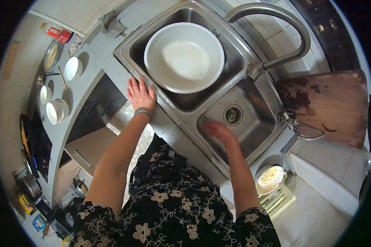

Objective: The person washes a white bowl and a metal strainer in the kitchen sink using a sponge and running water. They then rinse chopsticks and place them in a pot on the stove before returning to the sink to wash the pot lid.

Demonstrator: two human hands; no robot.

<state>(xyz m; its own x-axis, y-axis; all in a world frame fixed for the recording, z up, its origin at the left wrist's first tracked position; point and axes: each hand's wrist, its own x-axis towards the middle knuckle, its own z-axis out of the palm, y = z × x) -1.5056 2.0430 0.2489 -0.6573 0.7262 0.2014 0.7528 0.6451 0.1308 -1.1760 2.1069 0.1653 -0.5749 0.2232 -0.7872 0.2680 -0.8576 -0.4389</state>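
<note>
My left hand point(141, 96) lies palm down where the grey countertop meets the sink's front rim, fingers apart and holding nothing. A bangle circles its wrist. Over the smaller stainless steel sink basin point(250, 123), my right hand point(218, 131) is blurred by motion, so its finger pose is unclear; no object shows in it. The drain strainer point(233, 115) lies just beyond that hand. A large white basin point(185, 58) sits in the bigger sink bowl point(185, 103), with pale, cloudy-looking contents or bottom. The curved metal faucet point(304, 37) arches behind both bowls.
A stained wooden cutting board point(337, 108) leans at the right, behind a small metal tap point(292, 120). A soiled bowl point(269, 179) rests near a pale green rack point(279, 203). White bowls point(73, 68) and chopsticks point(63, 78) stand on the left counter point(91, 66).
</note>
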